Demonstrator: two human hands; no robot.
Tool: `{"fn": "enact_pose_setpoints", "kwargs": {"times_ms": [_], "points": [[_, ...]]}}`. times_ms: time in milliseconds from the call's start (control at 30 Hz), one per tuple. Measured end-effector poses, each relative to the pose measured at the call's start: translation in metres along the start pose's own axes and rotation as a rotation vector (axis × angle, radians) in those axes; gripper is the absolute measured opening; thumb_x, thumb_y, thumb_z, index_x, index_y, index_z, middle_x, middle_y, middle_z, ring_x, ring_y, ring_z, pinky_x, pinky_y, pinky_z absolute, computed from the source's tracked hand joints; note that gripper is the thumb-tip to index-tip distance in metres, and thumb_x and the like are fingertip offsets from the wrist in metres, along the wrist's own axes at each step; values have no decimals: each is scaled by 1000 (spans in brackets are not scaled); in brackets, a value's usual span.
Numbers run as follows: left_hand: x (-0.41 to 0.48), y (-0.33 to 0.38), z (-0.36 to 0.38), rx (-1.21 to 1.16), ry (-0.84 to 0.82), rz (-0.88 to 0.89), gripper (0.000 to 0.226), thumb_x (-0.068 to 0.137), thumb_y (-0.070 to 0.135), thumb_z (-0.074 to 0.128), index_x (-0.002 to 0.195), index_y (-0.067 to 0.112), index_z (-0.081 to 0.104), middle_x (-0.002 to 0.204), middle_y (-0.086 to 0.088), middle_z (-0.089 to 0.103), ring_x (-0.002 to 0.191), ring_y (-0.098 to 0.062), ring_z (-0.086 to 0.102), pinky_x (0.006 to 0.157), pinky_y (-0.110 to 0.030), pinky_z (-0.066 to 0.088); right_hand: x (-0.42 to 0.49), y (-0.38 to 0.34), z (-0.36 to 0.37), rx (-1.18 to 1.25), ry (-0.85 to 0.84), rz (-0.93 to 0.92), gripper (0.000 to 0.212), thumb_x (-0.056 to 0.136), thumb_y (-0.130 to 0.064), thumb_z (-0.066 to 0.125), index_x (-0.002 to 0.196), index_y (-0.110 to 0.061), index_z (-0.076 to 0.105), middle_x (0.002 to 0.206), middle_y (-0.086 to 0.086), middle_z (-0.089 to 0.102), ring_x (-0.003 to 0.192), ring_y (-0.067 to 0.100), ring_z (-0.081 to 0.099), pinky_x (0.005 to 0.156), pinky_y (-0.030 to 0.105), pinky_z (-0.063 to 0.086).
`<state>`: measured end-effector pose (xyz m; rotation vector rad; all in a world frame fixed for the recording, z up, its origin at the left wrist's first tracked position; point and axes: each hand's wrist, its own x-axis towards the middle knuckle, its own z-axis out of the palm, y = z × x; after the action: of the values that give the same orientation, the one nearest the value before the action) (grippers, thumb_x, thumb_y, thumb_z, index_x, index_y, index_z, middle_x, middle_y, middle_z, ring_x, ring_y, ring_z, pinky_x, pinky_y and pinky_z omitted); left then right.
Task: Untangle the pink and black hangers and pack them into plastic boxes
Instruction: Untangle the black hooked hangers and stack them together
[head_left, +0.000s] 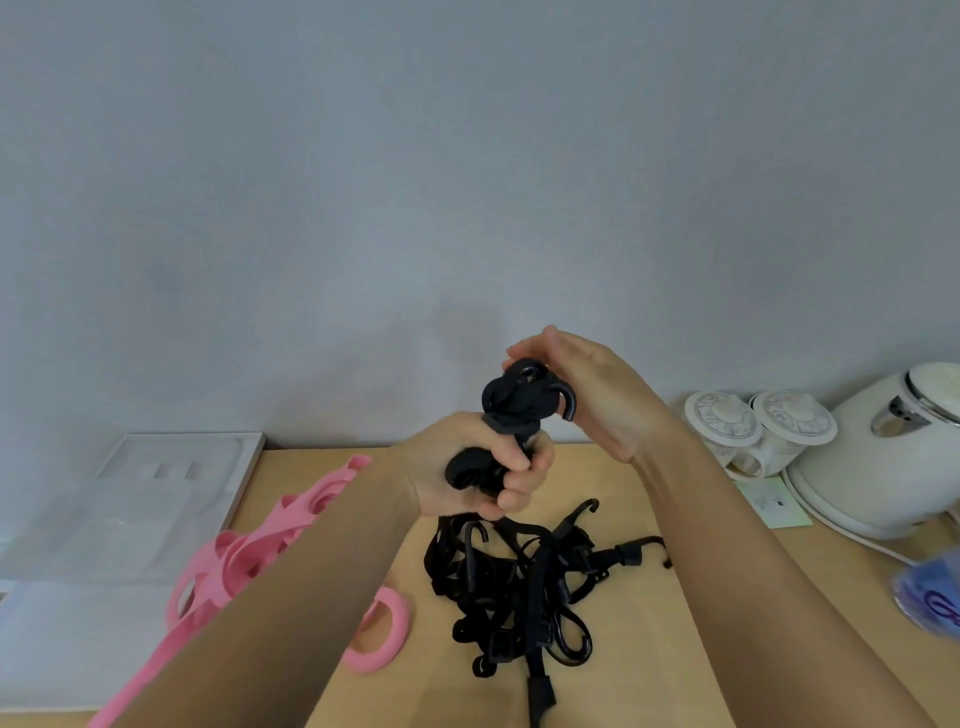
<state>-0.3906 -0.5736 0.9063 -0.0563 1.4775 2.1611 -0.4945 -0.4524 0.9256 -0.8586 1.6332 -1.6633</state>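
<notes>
- Both hands are up above the desk (649, 499), working on one black hanger (511, 410) that's bunched into a wad of straps.
- Left hand (467, 473) has its fingers (519, 467) curled tight round the lower part of that wad, a proper fist grip, with some strap bulging out of the palm side.
- Right hand (587, 395) comes in from the right at the top end. Its fingertips (519, 356) are closed on the uppermost bit of the same hanger, looks like a pinch between thumb and fingers, though the exact contact is partly hidden by the strap.
- The hanger's black hook (570, 408) sticks out to the right, just by the right palm.
- Right under the hands, the rest of the black hangers (524, 587) sit in a knotted heap on the desk, hooks and buckles poking out all over.
- The pink hangers (265, 545) lie in their own tangle to the left of the black heap, partly behind the left forearm, with one pink loop (382, 634) showing just beside the black stuff.
- A clear plastic box (119, 519) is at the far left, next to the pink tangle. Can't tell what's in it.
- On the right by the wall: two lidded ceramic jars (758, 426), a white kettle (883, 452), and a pale green slip of paper (776, 501) in front of them.
- Something blurry and blue (930, 592) is at the right edge.
</notes>
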Motion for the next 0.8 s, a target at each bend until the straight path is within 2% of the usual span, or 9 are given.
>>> {"fn": "enact_pose_setpoints", "kwargs": {"times_ms": [100,167,233,300,433,500,567,700,800], "points": [[0,2,-1,383,442,-66,16,66,13,69,68,14,53,61,-2,48,50,-11,50,45,-19,35,-2,7,-8,-151,52,63,38,94,-46,40,97,-20,67,102,-3,69,101,15,63,90,32,51],[4,0,0,438,598,-48,17,75,10,70,76,16,53,65,1,51,57,-10,51,51,-21,38,-4,13,0,-307,20,83,30,92,-43,48,105,-22,65,106,-8,66,101,8,60,90,30,50],[8,-4,-1,449,644,-10,26,75,12,71,91,26,57,72,7,56,68,-9,54,57,-24,42,-1,23,8,-393,33,85,28,87,-42,57,110,-27,59,107,-11,62,100,6,58,87,25,46],[10,-6,0,468,652,20,43,73,14,73,104,37,55,83,10,60,78,-9,57,62,-26,45,1,30,16,-369,79,95,19,88,-38,59,101,-25,59,95,-11,61,88,5,58,78,21,44],[12,-20,-10,310,714,52,69,69,11,78,124,22,37,97,0,61,87,-12,64,70,-28,54,4,41,20,-296,133,118,16,89,-27,59,95,-14,64,81,-5,63,72,7,58,68,21,46],[14,-30,-15,270,778,102,68,68,10,78,123,18,38,102,1,58,91,-12,63,81,-30,55,7,49,18,-198,194,169,16,87,-24,60,97,-12,62,88,1,65,76,11,63,68,23,51],[19,-39,-19,346,852,135,58,70,15,78,118,18,47,105,8,57,96,-9,59,86,-26,49,12,61,15,-53,304,247,25,85,-24,63,106,-11,57,101,7,65,87,17,67,76,29,56],[35,-59,-25,514,897,162,37,77,21,74,107,25,51,98,14,57,92,-6,57,78,-15,44,16,86,8,45,406,316,23,86,-23,63,102,-9,55,105,8,62,92,17,65,83,31,55],[50,-73,-29,628,873,148,41,81,23,71,116,22,51,100,15,56,95,-5,55,71,-6,40,16,104,-1,-51,400,346,26,86,-26,64,104,-8,59,101,4,63,90,14,63,82,31,54]]}}
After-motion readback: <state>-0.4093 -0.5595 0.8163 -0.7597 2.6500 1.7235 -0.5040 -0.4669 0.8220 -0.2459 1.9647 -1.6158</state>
